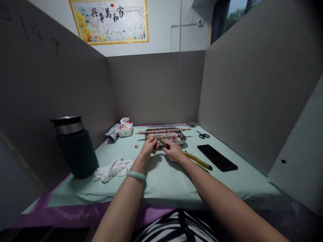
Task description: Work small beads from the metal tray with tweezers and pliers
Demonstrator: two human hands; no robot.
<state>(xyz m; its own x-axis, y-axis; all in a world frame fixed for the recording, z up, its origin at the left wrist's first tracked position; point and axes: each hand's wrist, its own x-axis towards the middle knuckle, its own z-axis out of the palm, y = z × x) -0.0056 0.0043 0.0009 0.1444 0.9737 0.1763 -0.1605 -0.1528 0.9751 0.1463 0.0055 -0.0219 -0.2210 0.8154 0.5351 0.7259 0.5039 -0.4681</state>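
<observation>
- Gripping a thin dark tool [163,143], the right hand [174,152] is closed around its lower end, and the tool slants up toward the left hand [149,147].
- The left hand's fingers are curled shut just beside the tool's tip. Whether they pinch anything is too small to tell. A pale green bangle [135,174] circles that wrist.
- Both hands rest at the middle of the tabletop, on a pale green mat [164,183], just in front of a metal tray [185,138] of small beads.
- A wooden rod strung with beads [163,131] lies along the tray's far rim.
- Yellow-handled pliers [197,160] lie just right of the right hand. A black phone [217,157] lies nearer the right edge, and scissors [203,135] lie toward the far right corner.
- A small ring [136,146] sits left of the left hand.
- Near the left edge are a crumpled white cloth [113,169] and a dark flask [75,148]. A tissue packet [122,129] sits near the far left corner.
</observation>
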